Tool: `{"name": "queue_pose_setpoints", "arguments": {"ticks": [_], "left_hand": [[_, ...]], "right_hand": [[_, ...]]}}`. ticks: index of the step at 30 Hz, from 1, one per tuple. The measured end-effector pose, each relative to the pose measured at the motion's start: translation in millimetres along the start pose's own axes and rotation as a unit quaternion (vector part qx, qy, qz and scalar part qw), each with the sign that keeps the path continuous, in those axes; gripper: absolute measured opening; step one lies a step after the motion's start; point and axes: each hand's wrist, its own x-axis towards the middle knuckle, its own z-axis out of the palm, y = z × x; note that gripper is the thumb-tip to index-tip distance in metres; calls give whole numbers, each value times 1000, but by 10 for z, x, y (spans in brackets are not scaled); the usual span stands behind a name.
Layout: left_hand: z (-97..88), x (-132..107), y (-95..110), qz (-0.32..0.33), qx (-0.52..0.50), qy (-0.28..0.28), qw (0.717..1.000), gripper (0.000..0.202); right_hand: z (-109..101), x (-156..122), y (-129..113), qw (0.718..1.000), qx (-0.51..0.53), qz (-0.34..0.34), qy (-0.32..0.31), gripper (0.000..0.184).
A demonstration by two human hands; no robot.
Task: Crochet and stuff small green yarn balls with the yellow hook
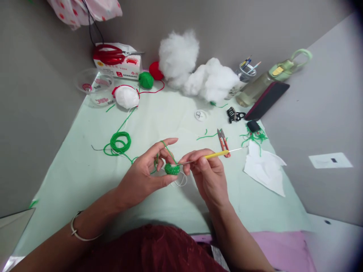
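Head view: left hand (pixel 144 172) pinches a small round green crochet piece (pixel 172 169), right hand (pixel 208 173) grips yellow-handled hook (pixel 217 154).

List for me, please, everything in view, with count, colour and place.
small crocheted yarn piece: one, green, held at centre
thin metal crochet hook with plastic handle: one, yellow and silver, tip at the piece
loose yarn coil: one, green, left of centre
round yarn balls: two, green and red, at the back
fluffy fibre stuffing: two clumps, white, back centre
large metal scissors: one, red-handled, on the white cardboard box
small thread snips: one, orange-red, right of centre
plastic claw clip: one, black, back right
cloth mat: one, pale green, underneath
left hand: one, bare, grip on the piece
right hand: one, bare, grip on the hook
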Motion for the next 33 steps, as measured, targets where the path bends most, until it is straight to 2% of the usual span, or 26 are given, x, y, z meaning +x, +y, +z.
{"name": "queue_pose_setpoints", "arguments": {"ticks": [9,13,16,19,24,26,28,30,33], "left_hand": [[-24,-14,49,-14,15,-19,1000,68],[-29,-25,20,-14,23,-21,999,67],[-28,-19,0,-10,34,-16,999,67],[-10,5,-25,-23,46,17,999,66],[63,23,-81,-37,0,90,995,66],[104,7,-91,-35,-26,105,994,66],[145,-15,-82,-29,-55,105,993,63],[177,-31,-57,-38,-112,88,989,61],[191,-28,-20,-105,-239,34,965,68]], "right_hand": [[-46,12,-18,999,13,-5,-48,18],[-95,-8,-61,995,-66,-45,-64,17],[-120,-31,-112,981,-158,-79,-82,20],[-131,-57,-105,939,-284,-161,-109,19],[-121,-77,21,799,-489,-330,-115,34],[-105,-90,38,759,-531,-361,-103,38],[-86,-123,22,743,-557,-361,-84,43],[-71,-172,-9,738,-565,-362,-64,48],[-70,-235,-32,745,-555,-366,-58,50]]}}
